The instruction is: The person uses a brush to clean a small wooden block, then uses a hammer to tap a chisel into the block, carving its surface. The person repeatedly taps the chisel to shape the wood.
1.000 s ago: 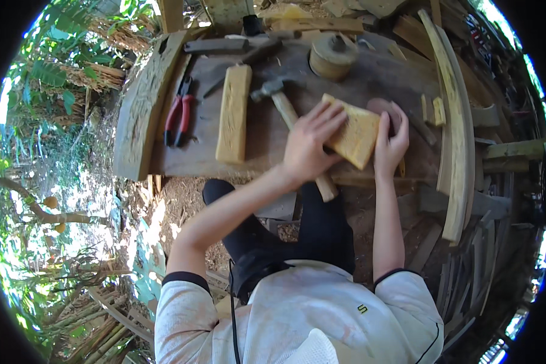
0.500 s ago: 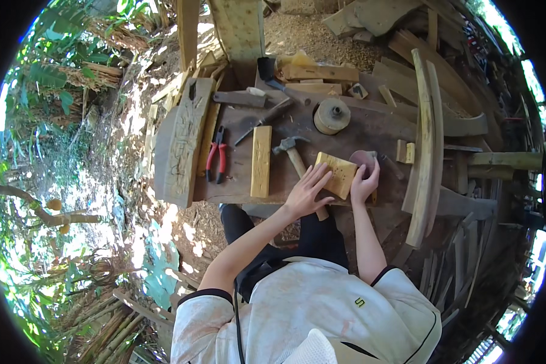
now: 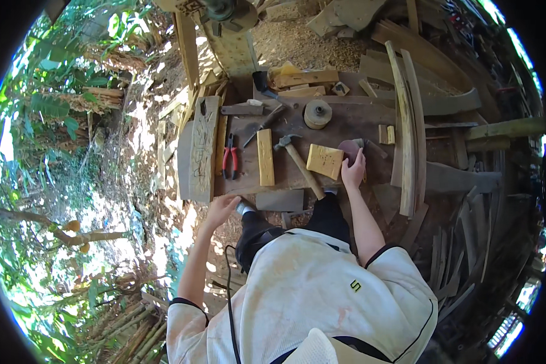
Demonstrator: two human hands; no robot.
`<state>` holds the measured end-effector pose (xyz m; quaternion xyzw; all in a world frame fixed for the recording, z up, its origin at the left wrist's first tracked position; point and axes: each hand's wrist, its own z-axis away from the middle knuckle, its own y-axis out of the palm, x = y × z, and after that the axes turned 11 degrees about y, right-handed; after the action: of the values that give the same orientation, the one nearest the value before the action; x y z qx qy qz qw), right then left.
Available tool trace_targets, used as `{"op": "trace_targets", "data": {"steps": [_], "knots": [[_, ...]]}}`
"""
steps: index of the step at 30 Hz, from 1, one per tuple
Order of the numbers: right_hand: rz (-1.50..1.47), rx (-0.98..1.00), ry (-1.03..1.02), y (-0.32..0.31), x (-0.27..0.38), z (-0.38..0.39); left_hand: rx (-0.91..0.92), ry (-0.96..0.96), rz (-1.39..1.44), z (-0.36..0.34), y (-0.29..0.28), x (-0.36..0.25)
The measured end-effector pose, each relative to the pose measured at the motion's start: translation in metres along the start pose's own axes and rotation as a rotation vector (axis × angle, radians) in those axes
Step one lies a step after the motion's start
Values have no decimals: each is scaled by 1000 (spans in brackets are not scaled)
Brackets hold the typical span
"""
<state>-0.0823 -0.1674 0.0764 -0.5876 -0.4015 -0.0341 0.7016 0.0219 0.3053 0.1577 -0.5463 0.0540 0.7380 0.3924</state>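
My right hand (image 3: 353, 172) has its thumb and fingers at the lower edge of a round reddish-brown disc (image 3: 349, 147), closed on it as far as I can see. Close beside it lies a pale yellow wooden block (image 3: 324, 161) with small dark marks. My left hand (image 3: 223, 210) is empty, its fingers stretched toward the bench's front edge, near the foot of a rough carved board (image 3: 199, 151). A claw hammer (image 3: 298, 161) lies left of the block, its handle past the front edge. Further left are a long yellow wooden block (image 3: 265, 158) and red-handled pliers (image 3: 230, 158).
A round drum-like piece (image 3: 317, 114) stands toward the back of the dark bench (image 3: 285, 176). Behind it lie wood offcuts (image 3: 306, 79) and a dark-bladed tool (image 3: 262, 84). Long curved timbers (image 3: 404, 133) bound the right side. Scrap boards lean beyond.
My left hand has left the wooden block and moved left to the bench's front edge. My right hand stays at the disc. The view has shifted and turned slightly.
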Motion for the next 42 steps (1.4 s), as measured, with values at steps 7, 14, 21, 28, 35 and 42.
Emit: {"op": "trace_targets", "data": {"steps": [7, 14, 21, 28, 35, 42], "knots": [[-26, 20, 3, -1, -10, 8, -346, -265, 225, 63, -1, 68], [-24, 13, -32, 10, -10, 20, -636, -659, 437, 162, 90, 62], [133, 217, -73, 1, -11, 23, -601, -652, 561, 164, 86, 76], [353, 320, -152, -15, -19, 5, -394, -174, 210, 28, -22, 88], [592, 311, -48, -8, -10, 2, -305, -31, -71, -28, -62, 75], [588, 310, -95, -7, 2, 4, -355, 47, -106, -60, 4, 66]]}}
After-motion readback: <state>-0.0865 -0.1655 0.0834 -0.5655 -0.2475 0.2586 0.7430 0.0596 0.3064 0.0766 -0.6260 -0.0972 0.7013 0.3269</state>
